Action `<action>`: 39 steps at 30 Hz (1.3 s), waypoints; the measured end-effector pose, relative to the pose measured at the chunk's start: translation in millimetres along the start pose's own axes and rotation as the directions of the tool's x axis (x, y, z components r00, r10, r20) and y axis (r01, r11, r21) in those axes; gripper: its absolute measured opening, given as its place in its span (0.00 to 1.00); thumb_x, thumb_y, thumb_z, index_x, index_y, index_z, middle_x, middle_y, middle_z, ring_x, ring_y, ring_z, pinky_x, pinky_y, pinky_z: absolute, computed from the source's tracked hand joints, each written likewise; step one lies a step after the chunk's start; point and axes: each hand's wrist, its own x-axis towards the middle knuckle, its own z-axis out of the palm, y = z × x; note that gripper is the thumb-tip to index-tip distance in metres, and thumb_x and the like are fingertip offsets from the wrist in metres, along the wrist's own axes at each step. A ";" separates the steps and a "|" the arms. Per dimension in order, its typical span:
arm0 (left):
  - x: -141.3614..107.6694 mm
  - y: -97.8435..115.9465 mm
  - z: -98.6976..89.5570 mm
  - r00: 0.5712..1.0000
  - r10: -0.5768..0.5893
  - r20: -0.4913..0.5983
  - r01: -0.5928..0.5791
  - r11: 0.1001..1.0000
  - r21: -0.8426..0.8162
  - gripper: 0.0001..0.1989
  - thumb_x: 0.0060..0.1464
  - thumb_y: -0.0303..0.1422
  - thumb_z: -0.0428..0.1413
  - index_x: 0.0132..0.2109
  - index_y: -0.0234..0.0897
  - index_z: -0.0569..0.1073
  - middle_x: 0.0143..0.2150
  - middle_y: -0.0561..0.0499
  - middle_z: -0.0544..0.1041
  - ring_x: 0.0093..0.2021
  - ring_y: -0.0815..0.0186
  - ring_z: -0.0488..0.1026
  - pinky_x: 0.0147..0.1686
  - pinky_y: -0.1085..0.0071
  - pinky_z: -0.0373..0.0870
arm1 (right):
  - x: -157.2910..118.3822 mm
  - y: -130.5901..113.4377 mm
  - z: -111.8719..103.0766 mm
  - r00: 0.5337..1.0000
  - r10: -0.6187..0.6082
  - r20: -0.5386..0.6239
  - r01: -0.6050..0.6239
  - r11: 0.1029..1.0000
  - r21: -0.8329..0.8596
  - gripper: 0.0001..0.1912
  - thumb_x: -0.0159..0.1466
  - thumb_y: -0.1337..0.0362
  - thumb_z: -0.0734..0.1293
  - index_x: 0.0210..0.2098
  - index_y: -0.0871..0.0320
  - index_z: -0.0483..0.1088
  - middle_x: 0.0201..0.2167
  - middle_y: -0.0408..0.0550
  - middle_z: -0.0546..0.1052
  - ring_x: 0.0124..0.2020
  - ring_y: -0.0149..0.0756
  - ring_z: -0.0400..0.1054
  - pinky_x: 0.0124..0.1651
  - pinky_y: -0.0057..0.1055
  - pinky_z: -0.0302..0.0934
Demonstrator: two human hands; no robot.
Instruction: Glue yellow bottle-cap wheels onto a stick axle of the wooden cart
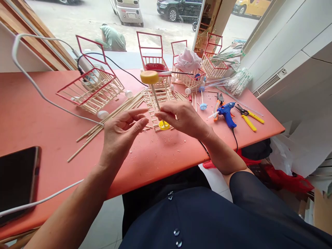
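Note:
My right hand (pixel 180 116) pinches a thin wooden stick (pixel 156 97) between thumb and fingers. A yellow bottle cap (pixel 149 77) sits on its upper end. At its lower end is a second yellow cap (pixel 164 125), hollow side up with white material inside. To the left, my left hand (pixel 124 126) is raised, its thumb and index finger apart and nothing visible between them. Behind the stick lies a small lattice frame of sticks (pixel 150 100), partly hidden by my right hand.
Stick carts with red rims, such as one cart (pixel 95 90), stand along the back. Loose sticks (pixel 114 110) lie left of centre. A blue glue gun (pixel 227 114), yellow-handled pliers (pixel 250 119) and a blue-wheeled axle (pixel 202 100) are right. A phone (pixel 19 180) lies left.

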 end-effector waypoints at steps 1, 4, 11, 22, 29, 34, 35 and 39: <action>0.4 -0.8 -0.1 1.000 -0.004 -0.002 0.004 1.000 -0.008 0.22 0.53 0.47 0.72 0.50 0.40 0.86 0.34 0.52 0.79 0.32 0.69 0.73 0.33 0.73 0.73 | -0.1 0.2 0.2 1.000 -0.004 0.030 0.005 1.000 -0.009 0.30 0.78 0.41 0.56 0.30 0.57 0.67 0.29 0.42 0.69 0.32 0.31 0.59 0.40 0.31 0.51; 1.7 -1.9 0.3 1.000 -0.014 0.007 0.014 0.998 -0.057 0.22 0.50 0.47 0.74 0.48 0.40 0.86 0.33 0.51 0.79 0.32 0.68 0.73 0.33 0.72 0.73 | -0.3 -0.4 0.6 0.995 -0.022 0.097 0.026 0.999 -0.045 0.30 0.78 0.41 0.56 0.30 0.56 0.66 0.29 0.42 0.68 0.32 0.31 0.58 0.40 0.32 0.49; 3.2 0.6 2.9 0.993 -0.048 0.109 0.066 0.983 -0.168 0.14 0.44 0.42 0.76 0.34 0.40 0.85 0.39 0.49 0.83 0.32 0.69 0.72 0.33 0.71 0.73 | 2.1 -13.9 -4.8 0.960 -0.018 0.279 0.071 0.981 -0.181 0.24 0.79 0.51 0.61 0.33 0.59 0.72 0.32 0.45 0.72 0.33 0.32 0.58 0.40 0.32 0.46; 3.2 0.6 6.9 0.994 -0.103 0.047 0.113 0.921 -0.372 0.17 0.38 0.44 0.80 0.33 0.42 0.86 0.28 0.52 0.81 0.29 0.70 0.75 0.32 0.73 0.74 | 2.5 -5.7 -9.2 0.994 -0.041 0.104 0.045 0.998 -0.033 0.21 0.77 0.48 0.64 0.44 0.59 0.79 0.45 0.51 0.79 0.48 0.40 0.70 0.55 0.37 0.59; 8.3 -3.8 4.6 0.988 -0.155 0.010 0.141 0.869 -0.475 0.18 0.35 0.43 0.82 0.32 0.44 0.86 0.29 0.55 0.81 0.31 0.72 0.77 0.33 0.76 0.77 | 1.1 0.9 -9.7 0.992 -0.030 -0.124 0.050 0.986 0.160 0.24 0.74 0.43 0.67 0.48 0.60 0.77 0.49 0.52 0.81 0.53 0.39 0.74 0.61 0.39 0.64; 8.1 -3.3 5.5 0.987 -0.159 -0.008 0.135 0.865 -0.484 0.19 0.34 0.43 0.82 0.33 0.44 0.87 0.29 0.55 0.81 0.32 0.73 0.78 0.35 0.79 0.78 | -0.7 -4.1 2.2 0.989 -0.088 -0.121 0.091 0.996 0.015 0.17 0.75 0.50 0.67 0.43 0.59 0.75 0.48 0.53 0.79 0.55 0.43 0.72 0.64 0.42 0.62; 7.9 -3.4 5.9 0.987 -0.158 -0.009 0.134 0.865 -0.484 0.19 0.34 0.43 0.82 0.33 0.45 0.87 0.29 0.55 0.81 0.32 0.73 0.78 0.35 0.79 0.78 | -1.0 -5.0 3.3 0.990 -0.086 -0.114 0.086 0.996 -0.010 0.15 0.75 0.52 0.67 0.43 0.58 0.74 0.48 0.53 0.79 0.55 0.43 0.72 0.63 0.42 0.62; 6.2 -4.2 8.0 0.989 -0.149 0.003 0.134 0.875 -0.465 0.17 0.36 0.43 0.81 0.34 0.45 0.87 0.30 0.54 0.82 0.32 0.71 0.78 0.34 0.76 0.78 | -1.5 -6.6 3.6 0.997 -0.051 -0.060 0.047 0.996 -0.077 0.08 0.75 0.60 0.67 0.41 0.57 0.73 0.47 0.51 0.79 0.53 0.44 0.71 0.63 0.43 0.61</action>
